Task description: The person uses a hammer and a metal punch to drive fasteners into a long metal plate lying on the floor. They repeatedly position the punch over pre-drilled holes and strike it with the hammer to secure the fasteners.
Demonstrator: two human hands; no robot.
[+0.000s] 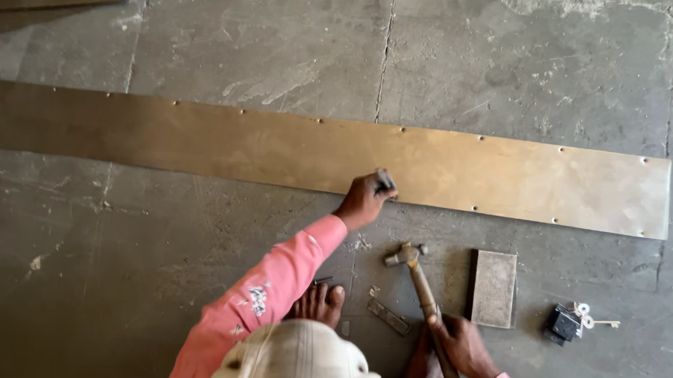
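On grey concrete floor (206, 47): long flat brass-coloured metal strip (278, 145) with punched edge holes, left hand (364, 200) pinching short dark steel punch (384, 180) at its near edge, right hand (462, 346) closed round wooden-handled hammer (416, 272); punching step underway, a steady upright punch wanted next.

One head-worn view, looking almost straight down at a concrete floor.

The camera sits above the person's capped head (296, 359), which fills the bottom centre of the frame, and faces down and slightly forward. A long metal strip (202, 139) runs across the middle from the left edge to near the right edge, with bare floor (508, 60) beyond it along the top. The view is near enough to show the row of small holes along the strip's edges, yet wide enough to take in both arms at the bottom. No second view is present, so nothing is shared.
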